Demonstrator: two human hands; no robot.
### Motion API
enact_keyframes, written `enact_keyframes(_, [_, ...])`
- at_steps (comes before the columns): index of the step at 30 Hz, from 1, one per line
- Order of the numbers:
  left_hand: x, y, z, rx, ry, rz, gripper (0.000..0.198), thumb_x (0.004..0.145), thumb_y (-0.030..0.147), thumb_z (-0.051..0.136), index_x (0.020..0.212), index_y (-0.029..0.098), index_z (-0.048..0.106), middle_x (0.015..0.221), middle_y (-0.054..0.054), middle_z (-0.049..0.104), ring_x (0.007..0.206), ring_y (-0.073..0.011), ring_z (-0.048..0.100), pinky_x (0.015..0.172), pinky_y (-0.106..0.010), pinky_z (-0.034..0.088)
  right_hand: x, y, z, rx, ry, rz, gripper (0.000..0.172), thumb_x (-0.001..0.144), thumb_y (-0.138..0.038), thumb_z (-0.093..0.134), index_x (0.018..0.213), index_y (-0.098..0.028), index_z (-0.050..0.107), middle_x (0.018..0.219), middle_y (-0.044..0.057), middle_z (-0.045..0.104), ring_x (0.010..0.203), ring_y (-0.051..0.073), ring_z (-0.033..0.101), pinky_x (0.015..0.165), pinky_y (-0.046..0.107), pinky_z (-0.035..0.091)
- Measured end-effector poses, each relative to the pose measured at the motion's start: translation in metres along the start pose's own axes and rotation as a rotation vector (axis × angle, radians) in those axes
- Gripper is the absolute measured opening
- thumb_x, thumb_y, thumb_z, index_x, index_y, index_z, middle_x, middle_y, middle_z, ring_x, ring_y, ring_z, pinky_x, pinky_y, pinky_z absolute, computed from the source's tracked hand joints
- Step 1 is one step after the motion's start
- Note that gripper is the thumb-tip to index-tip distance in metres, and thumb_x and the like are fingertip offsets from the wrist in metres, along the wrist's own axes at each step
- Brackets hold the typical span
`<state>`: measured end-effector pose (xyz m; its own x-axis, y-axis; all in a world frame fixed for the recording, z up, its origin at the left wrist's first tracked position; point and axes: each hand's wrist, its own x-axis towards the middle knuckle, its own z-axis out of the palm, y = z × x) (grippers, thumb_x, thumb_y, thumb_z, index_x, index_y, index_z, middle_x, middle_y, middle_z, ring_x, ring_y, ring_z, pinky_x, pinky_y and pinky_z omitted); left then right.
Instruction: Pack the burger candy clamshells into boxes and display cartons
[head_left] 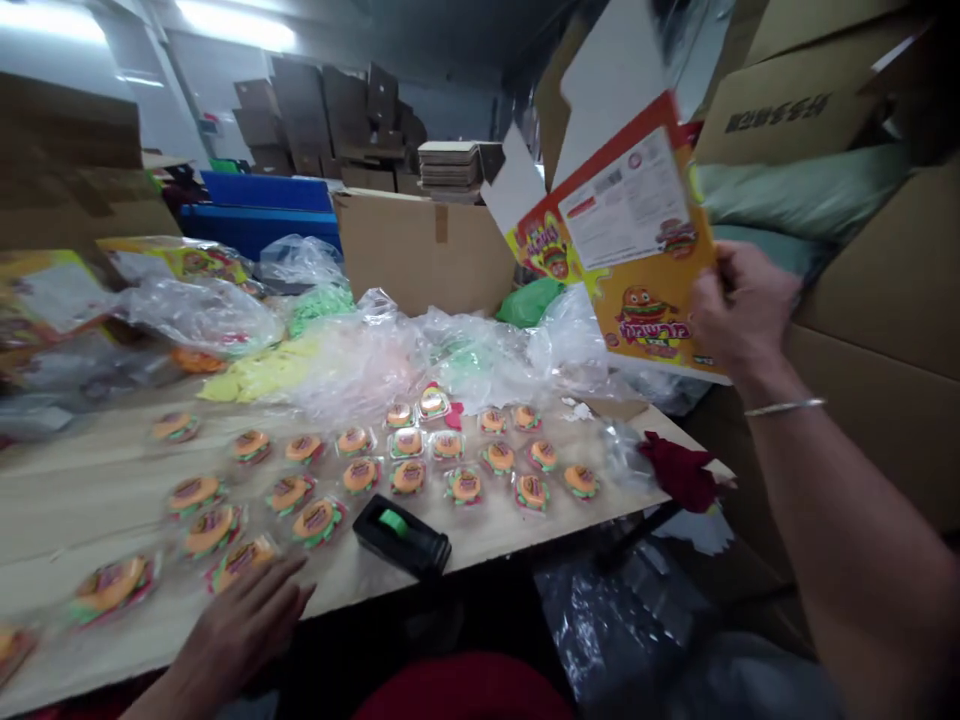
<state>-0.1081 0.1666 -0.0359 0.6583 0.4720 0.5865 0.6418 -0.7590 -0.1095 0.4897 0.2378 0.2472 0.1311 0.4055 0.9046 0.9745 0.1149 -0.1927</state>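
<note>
As we look forward and down, our right hand (pixel 744 300) is closed on the side edge of a yellow-and-orange printed carton (pixel 628 285), raised in the air above the right end of the table (pixel 60 505). The carton carries a cartoon burger and a white label, and its pale flaps stand open toward the upper left. We judge it to be light, thin card: fairly stiff along the folds, easily dented across the panels, perhaps a little slick where printed. The pinched side edge seems a sound hold; the loose flaps would likely bend.

Our left hand (pixel 244 620) is low at the table's near edge, fingers outstretched, right by a wrapped toy burger (pixel 238 560); we cannot tell whether they touch. The pack looks light, its clear plastic probably slippery and easy to crush, so its sides seem the place to grasp.

More burger packs (pixel 316 522) lie in loose rows across the pale brown table, with a black tape dispenser (pixel 401 540) near the front edge. Behind them are heaped plastic bags (pixel 480 365); a dark red bundle (pixel 682 472) sits at the right end. Farther back stand a large cardboard box (pixel 412 255), a blue bin (pixel 262 225) and stacked boxes (pixel 304 110) under bright ceiling lights (pixel 236 25).
</note>
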Motion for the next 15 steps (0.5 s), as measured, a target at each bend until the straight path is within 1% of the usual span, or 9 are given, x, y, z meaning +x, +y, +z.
enact_keyframes(3, [0.043, 0.012, -0.011, -0.068, 0.039, -0.179, 0.018, 0.089, 0.030, 0.059, 0.102, 0.023, 0.069, 0.109, -0.007, 0.073, 0.097, -0.0234, 0.069, 0.090, -0.036, 0.054, -0.017, -0.023, -0.019, 0.341, 0.122, 0.118, 0.030, 0.085, -0.017, 0.048, 0.107, -0.010, 0.067, 0.099, 0.012, 0.071, 0.080, 0.015, 0.064, 0.072, 0.029, 0.047])
enact_keyframes(4, [0.056, 0.016, -0.014, -0.125, 0.053, -0.254, 0.023, 0.089, 0.034, 0.059, 0.108, 0.023, 0.068, 0.113, -0.009, 0.072, 0.102, -0.0253, 0.067, 0.091, -0.038, 0.053, -0.026, -0.031, -0.022, 0.454, 0.134, 0.194, 0.027, 0.083, -0.017, 0.050, 0.102, -0.011, 0.068, 0.096, 0.012, 0.071, 0.078, 0.015, 0.064, 0.072, 0.030, 0.048])
enact_keyframes(6, [0.077, 0.022, -0.019, -0.313, 0.072, -0.427, 0.037, 0.088, 0.040, 0.060, 0.120, 0.021, 0.062, 0.124, -0.012, 0.066, 0.116, -0.0286, 0.061, 0.098, -0.042, 0.049, -0.050, -0.051, -0.025, 0.660, 0.081, 0.375, 0.022, 0.077, -0.018, 0.054, 0.093, -0.014, 0.068, 0.091, 0.010, 0.072, 0.076, 0.017, 0.066, 0.071, 0.032, 0.051])
enact_keyframes(8, [0.093, 0.025, -0.023, -0.613, 0.108, -0.617, 0.050, 0.089, 0.045, 0.057, 0.132, 0.020, 0.054, 0.137, -0.014, 0.057, 0.127, -0.0302, 0.054, 0.105, -0.046, 0.044, -0.082, -0.073, -0.026, 0.848, -0.062, 0.567, 0.020, 0.073, -0.021, 0.059, 0.091, -0.017, 0.068, 0.088, 0.008, 0.073, 0.075, 0.020, 0.068, 0.068, 0.033, 0.054])
enact_keyframes(10, [0.103, 0.025, -0.027, -0.972, 0.210, -0.791, 0.056, 0.090, 0.051, 0.054, 0.137, 0.020, 0.049, 0.145, -0.015, 0.051, 0.131, -0.0309, 0.050, 0.107, -0.048, 0.042, -0.118, -0.096, -0.023, 0.998, -0.258, 0.734, 0.021, 0.073, -0.026, 0.064, 0.093, -0.020, 0.067, 0.087, 0.006, 0.074, 0.075, 0.022, 0.069, 0.065, 0.033, 0.055])
enact_keyframes(11, [0.106, 0.025, -0.029, -1.135, 0.282, -0.857, 0.058, 0.089, 0.054, 0.054, 0.136, 0.019, 0.051, 0.144, -0.015, 0.051, 0.130, -0.0316, 0.052, 0.107, -0.048, 0.043, -0.136, -0.107, -0.021, 1.054, -0.356, 0.801, 0.023, 0.073, -0.028, 0.066, 0.094, -0.022, 0.067, 0.088, 0.005, 0.074, 0.075, 0.023, 0.070, 0.064, 0.033, 0.056])
enact_keyframes(13, [0.106, 0.027, -0.036, -1.340, 0.409, -0.919, 0.061, 0.080, 0.058, 0.063, 0.125, 0.018, 0.058, 0.133, -0.016, 0.061, 0.122, -0.0338, 0.058, 0.103, -0.049, 0.046, -0.170, -0.129, -0.015, 1.146, -0.505, 0.906, 0.027, 0.072, -0.032, 0.071, 0.097, -0.024, 0.066, 0.089, 0.004, 0.074, 0.076, 0.023, 0.070, 0.064, 0.033, 0.057])
enact_keyframes(14, [0.104, 0.031, -0.040, -1.378, 0.421, -0.920, 0.060, 0.074, 0.057, 0.071, 0.118, 0.017, 0.062, 0.125, -0.015, 0.066, 0.118, -0.0348, 0.060, 0.101, -0.050, 0.048, -0.185, -0.141, -0.010, 1.183, -0.548, 0.950, 0.028, 0.072, -0.034, 0.071, 0.097, -0.025, 0.065, 0.090, 0.003, 0.075, 0.077, 0.023, 0.071, 0.065, 0.034, 0.057])
enact_keyframes(15, [0.100, 0.037, -0.045, -1.390, 0.391, -0.899, 0.059, 0.068, 0.053, 0.077, 0.113, 0.017, 0.064, 0.118, -0.014, 0.069, 0.115, -0.0354, 0.062, 0.101, -0.051, 0.048, -0.199, -0.153, -0.005, 1.216, -0.579, 0.989, 0.029, 0.071, -0.035, 0.072, 0.098, -0.025, 0.065, 0.091, 0.003, 0.075, 0.078, 0.024, 0.071, 0.065, 0.034, 0.057])
